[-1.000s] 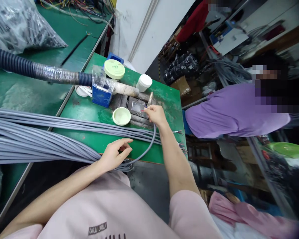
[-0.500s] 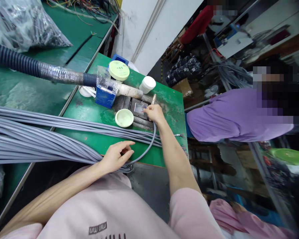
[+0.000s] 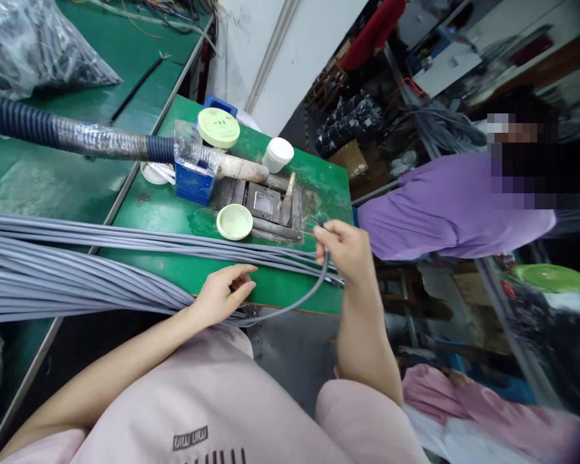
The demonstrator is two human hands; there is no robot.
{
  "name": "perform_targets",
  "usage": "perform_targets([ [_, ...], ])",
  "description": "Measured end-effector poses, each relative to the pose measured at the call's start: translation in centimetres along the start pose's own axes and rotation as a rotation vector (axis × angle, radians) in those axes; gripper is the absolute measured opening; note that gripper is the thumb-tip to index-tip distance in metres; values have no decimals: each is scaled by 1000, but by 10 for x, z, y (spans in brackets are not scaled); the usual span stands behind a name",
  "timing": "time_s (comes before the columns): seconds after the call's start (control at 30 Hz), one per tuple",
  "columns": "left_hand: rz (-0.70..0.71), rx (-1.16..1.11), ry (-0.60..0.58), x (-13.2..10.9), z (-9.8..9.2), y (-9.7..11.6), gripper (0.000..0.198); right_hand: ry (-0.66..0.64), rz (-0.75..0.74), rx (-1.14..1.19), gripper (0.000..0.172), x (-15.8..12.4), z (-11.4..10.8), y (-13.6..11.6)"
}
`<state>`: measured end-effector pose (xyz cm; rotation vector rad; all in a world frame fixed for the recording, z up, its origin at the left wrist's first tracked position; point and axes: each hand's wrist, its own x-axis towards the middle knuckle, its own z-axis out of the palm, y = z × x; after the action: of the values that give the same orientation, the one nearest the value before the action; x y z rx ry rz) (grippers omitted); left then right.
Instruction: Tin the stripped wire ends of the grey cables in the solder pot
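1. Nearest: left hand (image 3: 220, 296), resting on the close end of the bundle of grey cables (image 3: 77, 258) at the table edge. Fingers released, slightly curled, thumb and forefinger apart, gripping nothing.
2. Just right of those fingers: single grey cable (image 3: 294, 304), looping out from under the left palm, past the table edge and up to the right hand (image 3: 348, 248).
3. Right hand: fingers clenched, pinching that cable near its end. Thin stripped wires poke out beyond the fingertips, toward the upper left.
4. Beyond the left fingertips: bundle stretching across the green table (image 3: 183, 222) and off to the left.
5. Farther on: shallow pale dish (image 3: 234, 222). Just right of it, left of the right fingertips, a dark metal block (image 3: 270, 203) with a small square well.
6. Behind the block: blue box (image 3: 193, 183), ribbed hose (image 3: 53, 132) wrapped in plastic, white jar (image 3: 278, 154), round lid (image 3: 218, 127).
7. Farthest, right of the right hand: person in a purple top (image 3: 454, 206), leaning over.
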<state>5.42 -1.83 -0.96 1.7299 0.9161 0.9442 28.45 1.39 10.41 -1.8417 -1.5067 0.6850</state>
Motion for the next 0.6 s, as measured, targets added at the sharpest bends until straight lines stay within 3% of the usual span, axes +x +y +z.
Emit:
perform_targets([
  [0.07, 117, 140, -12, 5, -3, 1, 20, 60, 37, -8, 31, -47, -23, 13],
  [0.17, 307, 433, -22, 17, -7, 3, 19, 33, 259, -123, 38, -110, -49, 50],
  [0.3, 367, 759, -80, 36, 1, 8, 16, 147, 535, -437, 32, -164, -55, 91],
  [0.37, 359, 857, -106, 44, 9, 8, 14, 129, 540, -275, 37, -175, -42, 94],
  [0.4, 356, 888, -108, 47, 13, 8, 13, 61, 517, -125, 40, -176, -30, 92],
  [0.53, 391, 881, -82, 50, 17, 12, 11, -445, 435, 437, 42, -159, 25, 75],
  [0.57, 404, 848, -76, 47, 15, 15, 12, -464, 425, 559, 44, -151, 36, 71],
  [0.6, 412, 807, -71, 42, 12, 20, 14, -390, 404, 683, 46, -142, 43, 68],
])
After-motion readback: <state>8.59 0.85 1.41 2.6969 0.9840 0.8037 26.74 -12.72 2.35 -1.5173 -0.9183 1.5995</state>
